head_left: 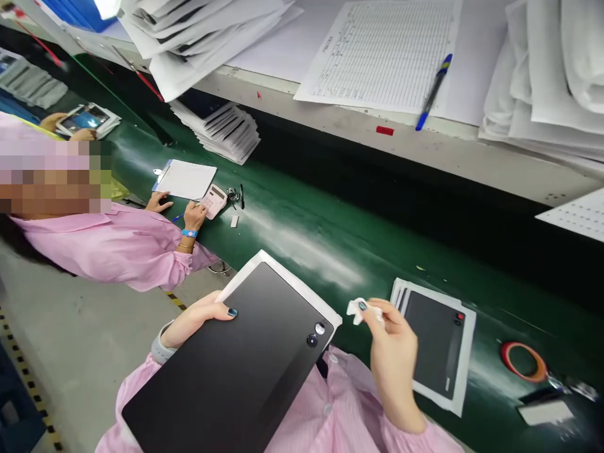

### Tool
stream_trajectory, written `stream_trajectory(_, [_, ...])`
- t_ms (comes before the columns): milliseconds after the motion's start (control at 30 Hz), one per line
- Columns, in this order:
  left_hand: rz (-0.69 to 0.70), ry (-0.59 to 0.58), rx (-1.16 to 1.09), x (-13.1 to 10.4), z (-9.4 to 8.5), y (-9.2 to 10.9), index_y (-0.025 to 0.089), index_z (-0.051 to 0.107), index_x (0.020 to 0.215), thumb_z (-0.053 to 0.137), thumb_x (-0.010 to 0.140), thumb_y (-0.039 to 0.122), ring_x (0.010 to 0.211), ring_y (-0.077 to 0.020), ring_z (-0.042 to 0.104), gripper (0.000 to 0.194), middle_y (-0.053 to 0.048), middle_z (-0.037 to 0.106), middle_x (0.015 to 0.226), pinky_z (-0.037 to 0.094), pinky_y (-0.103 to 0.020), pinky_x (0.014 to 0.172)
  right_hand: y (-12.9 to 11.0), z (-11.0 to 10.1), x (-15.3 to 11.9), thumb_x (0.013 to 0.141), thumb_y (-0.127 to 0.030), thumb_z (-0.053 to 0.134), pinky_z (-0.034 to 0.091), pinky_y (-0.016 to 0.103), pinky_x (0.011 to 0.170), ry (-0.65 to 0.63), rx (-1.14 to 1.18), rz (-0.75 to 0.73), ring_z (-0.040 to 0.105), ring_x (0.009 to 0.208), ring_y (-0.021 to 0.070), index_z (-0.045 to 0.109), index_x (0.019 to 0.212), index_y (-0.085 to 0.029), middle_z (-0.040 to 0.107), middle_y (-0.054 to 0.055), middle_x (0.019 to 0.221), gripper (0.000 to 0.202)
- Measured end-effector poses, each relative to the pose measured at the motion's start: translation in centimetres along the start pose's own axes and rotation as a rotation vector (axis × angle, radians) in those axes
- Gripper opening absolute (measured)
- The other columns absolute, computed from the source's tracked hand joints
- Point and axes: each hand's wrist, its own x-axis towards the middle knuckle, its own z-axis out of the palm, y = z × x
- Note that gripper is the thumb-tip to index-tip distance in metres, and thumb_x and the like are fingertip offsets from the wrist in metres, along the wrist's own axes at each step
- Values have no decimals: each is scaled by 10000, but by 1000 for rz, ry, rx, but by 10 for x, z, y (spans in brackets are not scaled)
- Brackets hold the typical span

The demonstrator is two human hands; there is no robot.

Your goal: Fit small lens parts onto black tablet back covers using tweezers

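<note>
In my left hand (201, 318) is a dark grey tablet (245, 358), tilted, its back with two round camera lenses facing up. The thumb lies over the tablet's edge; the other fingers are hidden beneath it. White sheet material (287, 277) shows along the tablet's far edge. My right hand (394, 352) pinches a crumpled white wipe (363, 311) just off the tablet's lens corner, not touching it. Behind that hand, a second dark tablet (431, 340) lies on white sheets on the green bench.
Orange-red tape roll (523, 362) sits at right on the green bench (302, 233). Above runs a shelf (344, 113) with a printed form (377, 50), a blue pen (434, 91) and white sleeve stacks (542, 75). At left, a co-worker in pink (104, 242) touches a calculator (214, 201).
</note>
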Motion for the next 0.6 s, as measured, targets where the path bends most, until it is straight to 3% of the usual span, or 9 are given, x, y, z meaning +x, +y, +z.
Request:
stream_trajectory(100, [16, -48, -9, 6, -5, -10, 165, 719, 748, 835, 516, 205, 529, -170, 633, 263, -5, 730, 581, 484, -233, 510, -32, -14, -34, 887, -201, 749, 466, 233, 552, -18, -28, -86, 620, 649, 143, 706, 812, -230, 669, 4, 794, 92])
stream_trajectory(200, [14, -115, -15, 9, -1, -19, 158, 720, 730, 834, 498, 206, 537, -178, 640, 263, -19, 732, 581, 501, -238, 522, -59, -10, -60, 898, -134, 718, 475, 238, 582, -139, -91, -264, 619, 691, 142, 733, 852, -252, 641, -4, 792, 127])
stream_trajectory(267, [20, -154, -20, 8, 6, -22, 161, 722, 732, 827, 496, 205, 548, -198, 659, 262, -28, 740, 593, 519, -256, 529, -65, -4, -66, 922, -107, 685, 472, 241, 605, -162, -153, -302, 599, 711, 132, 726, 880, -249, 607, 0, 837, 154])
stream_trajectory(500, [28, -204, -8, 3, 24, -31, 170, 755, 723, 856, 473, 189, 554, -219, 695, 271, -25, 758, 628, 541, -268, 526, -52, -9, -49, 960, -120, 619, 473, 249, 657, -89, -125, -244, 595, 764, 134, 642, 873, -241, 599, -13, 852, 151])
stream_trajectory(600, [-1, -153, 4, 11, 30, -43, 175, 757, 752, 917, 485, 163, 531, -199, 675, 312, 19, 714, 575, 559, -271, 549, -22, -16, -26, 948, -135, 619, 493, 260, 642, -126, -123, -176, 614, 753, 145, 635, 828, -213, 611, -7, 825, 144])
